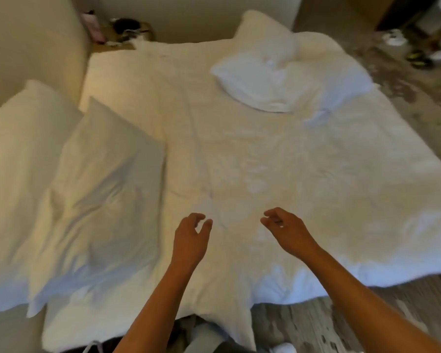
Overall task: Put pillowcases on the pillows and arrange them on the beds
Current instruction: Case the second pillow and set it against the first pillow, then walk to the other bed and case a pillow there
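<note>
A: What lay at the left?

B: 2 cased pillows, side by side against the headboard point(31, 42). The outer pillow point(15, 169) leaned on it, and the inner pillow point(97, 189) overlapped it, lying toward the bed's point(252, 154) middle. Both looked covered and roughly placed, so I judged that part done.

A: And the hands?

B: Both hovered just above the sheet near the bed's close edge. The left hand point(190, 238) was spread loosely, fingers curled, holding nothing. The right hand point(288, 230) was the same: half curled, empty, a small gap from the left.

A: Further right?

B: 1 more pillow point(273, 82) lay flat, well apart from the others, toward the bed's far right corner. Folded white cloth seemed to rest on it, perhaps a pillowcase, though blur kept me from telling.

A: So what was left?

B: By my reading, that third pillow needed checking or casing, then moving up beside the 2. Only 1 bed showed.
</note>
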Available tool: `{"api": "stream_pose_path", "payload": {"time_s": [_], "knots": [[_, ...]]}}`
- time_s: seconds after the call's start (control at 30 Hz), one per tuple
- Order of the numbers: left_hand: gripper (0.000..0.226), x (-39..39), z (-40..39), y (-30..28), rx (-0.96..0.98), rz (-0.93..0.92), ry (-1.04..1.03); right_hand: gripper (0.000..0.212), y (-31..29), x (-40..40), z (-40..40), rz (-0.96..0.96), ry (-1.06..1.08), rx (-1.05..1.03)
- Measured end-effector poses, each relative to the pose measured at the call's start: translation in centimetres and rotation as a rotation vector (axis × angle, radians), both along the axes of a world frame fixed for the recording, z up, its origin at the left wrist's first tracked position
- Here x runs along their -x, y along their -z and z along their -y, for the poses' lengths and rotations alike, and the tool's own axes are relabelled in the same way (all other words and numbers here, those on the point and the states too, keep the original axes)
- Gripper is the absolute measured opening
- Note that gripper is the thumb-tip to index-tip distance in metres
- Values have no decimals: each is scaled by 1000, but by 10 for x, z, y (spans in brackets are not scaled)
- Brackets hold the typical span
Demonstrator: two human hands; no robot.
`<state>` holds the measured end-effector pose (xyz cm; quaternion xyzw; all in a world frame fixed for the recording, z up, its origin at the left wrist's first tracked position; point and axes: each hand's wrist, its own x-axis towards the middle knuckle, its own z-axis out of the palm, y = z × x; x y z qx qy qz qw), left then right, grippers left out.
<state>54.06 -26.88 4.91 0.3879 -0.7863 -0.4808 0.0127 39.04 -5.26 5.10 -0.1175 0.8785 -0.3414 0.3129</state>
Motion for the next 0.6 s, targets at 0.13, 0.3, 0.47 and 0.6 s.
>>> {"api": "stream_pose_path", "payload": {"time_s": [0.13,0.3,0.47,0.6], "knots": [[17,26,-140,-5,-127,-8,261,28,1,-45,-170,34,273,-26],[25,41,-307,-11,-297,126,520,17,2,-130,-346,82,603,-73],[20,51,-445,-25,-375,141,664,18,7,-209,-469,143,891,-78],[19,64,-523,-35,-422,160,748,20,11,-231,-532,170,1035,-56]]}}
